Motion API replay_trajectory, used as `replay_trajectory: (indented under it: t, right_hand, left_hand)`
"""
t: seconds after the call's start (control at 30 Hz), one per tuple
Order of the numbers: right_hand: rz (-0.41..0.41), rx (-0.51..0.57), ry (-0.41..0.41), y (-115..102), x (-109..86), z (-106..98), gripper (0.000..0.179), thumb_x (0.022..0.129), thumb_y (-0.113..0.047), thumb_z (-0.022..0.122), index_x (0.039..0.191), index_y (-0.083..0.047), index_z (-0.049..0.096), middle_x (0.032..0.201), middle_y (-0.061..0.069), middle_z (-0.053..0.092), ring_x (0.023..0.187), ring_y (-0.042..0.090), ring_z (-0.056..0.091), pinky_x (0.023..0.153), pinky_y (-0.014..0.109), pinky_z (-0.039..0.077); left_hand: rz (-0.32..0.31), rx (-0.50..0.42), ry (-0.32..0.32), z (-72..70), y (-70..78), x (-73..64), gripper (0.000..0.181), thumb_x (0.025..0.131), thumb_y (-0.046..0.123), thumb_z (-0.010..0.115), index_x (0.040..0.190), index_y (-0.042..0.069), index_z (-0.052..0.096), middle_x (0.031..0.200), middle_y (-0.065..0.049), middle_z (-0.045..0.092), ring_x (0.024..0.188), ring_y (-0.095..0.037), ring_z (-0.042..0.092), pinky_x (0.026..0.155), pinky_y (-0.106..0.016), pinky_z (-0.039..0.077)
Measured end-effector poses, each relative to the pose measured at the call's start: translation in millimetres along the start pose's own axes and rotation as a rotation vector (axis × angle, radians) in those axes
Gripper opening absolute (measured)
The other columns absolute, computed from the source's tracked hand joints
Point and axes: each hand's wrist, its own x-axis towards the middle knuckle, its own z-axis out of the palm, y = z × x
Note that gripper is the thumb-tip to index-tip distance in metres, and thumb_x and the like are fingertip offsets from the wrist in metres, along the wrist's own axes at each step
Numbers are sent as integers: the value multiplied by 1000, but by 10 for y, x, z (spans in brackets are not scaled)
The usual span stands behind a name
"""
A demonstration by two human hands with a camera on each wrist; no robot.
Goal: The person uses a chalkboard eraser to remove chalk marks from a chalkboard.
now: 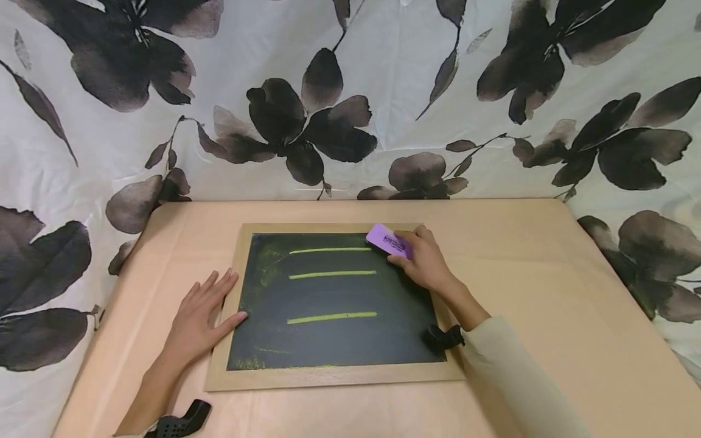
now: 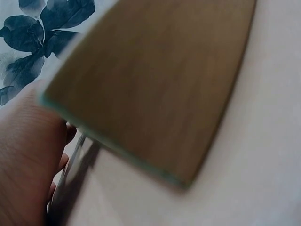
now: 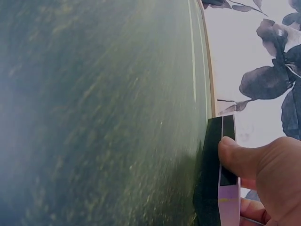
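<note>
A wood-framed chalkboard [image 1: 328,347] lies on the table with three yellow chalk lines across its dark surface. In the head view my right hand [image 1: 424,258] grips a purple chalkboard eraser [image 1: 387,240] near the board's upper right, at the right end of the top line [image 1: 328,250]. The right wrist view shows my right hand [image 3: 277,174] pinching the eraser [image 3: 229,205], its dark pad side against the board. My left hand [image 1: 199,319] rests at the frame's left side, fingers extended, thumb over the frame. A blurred brown surface covers much of the left wrist view, beside my left hand [image 2: 28,155].
The light wooden table [image 1: 547,292] extends around the board. White cloth [image 1: 405,79] with dark flower prints hangs behind it and at both sides. Yellow chalk smudges [image 1: 249,364] mark the board's left and lower left. Both wrists carry black devices [image 1: 181,420].
</note>
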Motion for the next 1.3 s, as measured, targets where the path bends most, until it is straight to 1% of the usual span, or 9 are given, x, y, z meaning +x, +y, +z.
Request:
replay_trajectory:
  t: [0.17, 0.3, 0.43, 0.6, 0.97, 1.3]
  right_hand:
    - [-24, 4, -2, -51, -17, 36, 52, 77, -14, 80, 121, 8, 62, 92, 18, 47, 86, 30, 42, 67, 37, 35]
    - [-44, 3, 1, -87, -29, 71, 52, 77, -14, 80, 120, 8, 62, 90, 17, 47, 83, 29, 43, 66, 36, 35]
    - [-48, -11, -13, -171, 32, 134, 52, 78, -17, 80, 121, 6, 62, 89, 15, 46, 82, 28, 43, 65, 36, 35]
    - [-40, -18, -54, -317, 120, 238, 52, 81, -20, 78, 123, 5, 61, 89, 13, 44, 85, 27, 42, 67, 37, 36]
    - [-33, -9, -127, -580, 272, 433, 53, 84, -24, 74, 128, 2, 59, 93, 12, 46, 85, 24, 42, 66, 32, 35]
    - [-82, -35, -148, -863, 405, 630, 53, 85, -27, 73, 128, 1, 59, 93, 11, 47, 83, 23, 43, 69, 33, 39]
  left_hand:
    - [-8, 3, 5, 12, 32, -64, 76, 84, 42, 70, 149, 17, 38, 148, -10, 40, 140, -32, 27, 114, -49, 12]
    - [-18, -6, 11, 40, 79, -98, 76, 84, 41, 70, 148, 17, 39, 148, -11, 40, 140, -31, 26, 114, -49, 12]
    - [-18, -8, 14, 53, 76, -80, 75, 84, 42, 70, 148, 16, 40, 148, -11, 41, 140, -32, 27, 114, -50, 12]
    - [-18, 0, 12, 64, 55, -76, 76, 84, 42, 70, 148, 16, 40, 147, -11, 41, 140, -32, 27, 114, -50, 13]
    - [-15, -8, 12, 48, 63, -50, 75, 84, 43, 69, 148, 18, 39, 147, -11, 41, 140, -31, 27, 114, -50, 12]
    - [-11, -7, 15, 59, 26, -58, 75, 84, 43, 69, 148, 19, 39, 147, -10, 42, 140, -31, 27, 113, -51, 13]
